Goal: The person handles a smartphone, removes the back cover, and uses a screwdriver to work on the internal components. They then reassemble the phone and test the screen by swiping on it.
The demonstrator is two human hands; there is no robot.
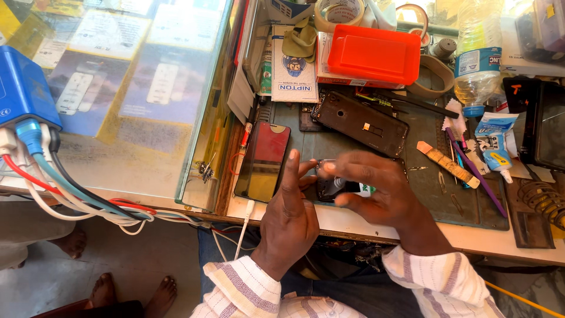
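Note:
My left hand (288, 215) and my right hand (374, 185) meet over a small dark phone part (329, 187) at the front of the dark work mat (435, 194). The fingers of both hands pinch it, and a small white tube shows under my right fingers. A phone with a dark glossy screen (263, 160) lies just left of my left hand. An opened dark phone back shell (361, 122) rests behind my hands.
A red plastic tray (366, 53) and tape roll (338, 12) sit at the back. A glue tube (493, 147), purple pry stick (475, 172) and water bottle (478, 56) lie right. A glass counter (129, 88), blue box (20, 85) and cables (70, 194) are left.

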